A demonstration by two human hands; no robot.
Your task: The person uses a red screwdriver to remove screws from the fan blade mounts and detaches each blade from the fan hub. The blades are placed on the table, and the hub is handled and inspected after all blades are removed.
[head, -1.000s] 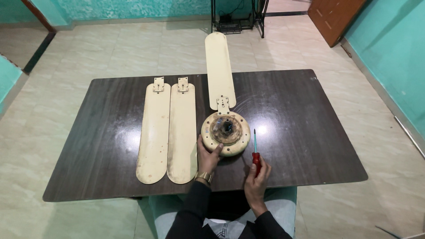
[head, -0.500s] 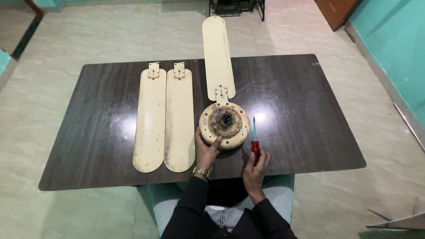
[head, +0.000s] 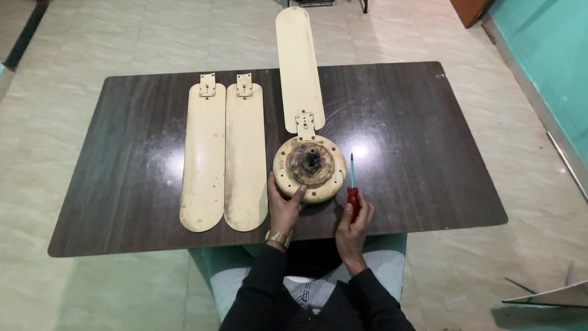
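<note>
A round cream ceiling-fan motor hub (head: 310, 168) lies on a dark wooden table (head: 416, 141), with one cream blade (head: 297, 67) still attached and pointing away from me past the far edge. My left hand (head: 283, 206) grips the hub's near-left rim. My right hand (head: 353, 222) holds a red-handled screwdriver (head: 352, 195), its green shaft pointing away just right of the hub. Two detached cream blades (head: 224, 153) lie side by side left of the hub.
The table stands on a pale tiled floor (head: 92, 37). A teal wall (head: 551, 49) runs along the right. Some flat scrap pieces (head: 545, 297) lie on the floor at the lower right.
The view has tilted downward, so table and fan sit higher in the frame. Both hands keep their hold; hub and screwdriver have not visibly moved on the table.
</note>
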